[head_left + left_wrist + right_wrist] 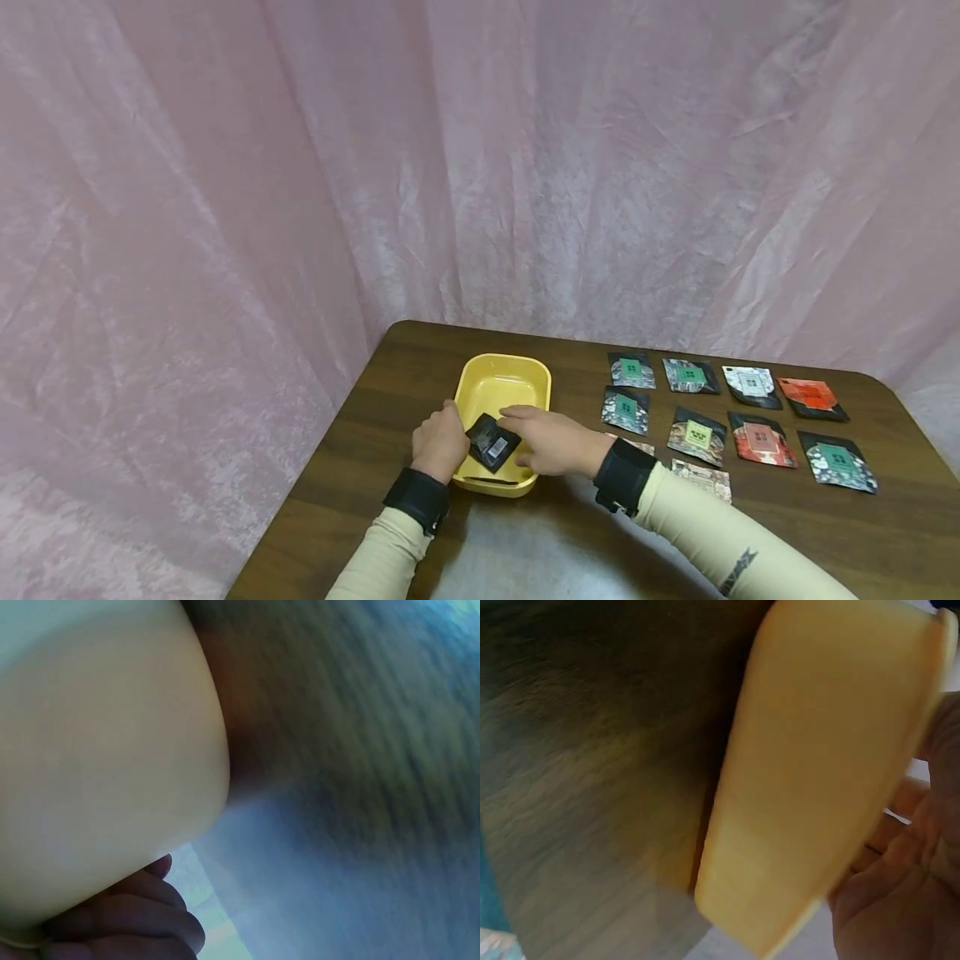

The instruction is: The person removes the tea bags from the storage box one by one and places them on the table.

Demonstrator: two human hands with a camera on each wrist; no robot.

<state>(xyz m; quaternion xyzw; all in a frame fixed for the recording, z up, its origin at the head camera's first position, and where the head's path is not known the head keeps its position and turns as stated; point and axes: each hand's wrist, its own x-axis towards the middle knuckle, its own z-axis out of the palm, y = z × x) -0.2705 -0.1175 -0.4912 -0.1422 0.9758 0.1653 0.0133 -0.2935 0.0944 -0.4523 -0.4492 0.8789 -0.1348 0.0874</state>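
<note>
Together, left hand (pixel 440 439) and right hand (pixel 551 439) pinch a black packet (pixel 492 442) over the yellow tray (pixel 540 385).

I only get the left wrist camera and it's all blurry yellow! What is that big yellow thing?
Observer: It's a yellow rectangular plastic tub on a brown wooden table.
Operator: Is anything in it?
Observer: A small black packet is over its near end, between the left hand and the right hand.
Operator: Any more packets?
Observer: Yes, colourful square packets lie in rows to the right of the tub.
</note>
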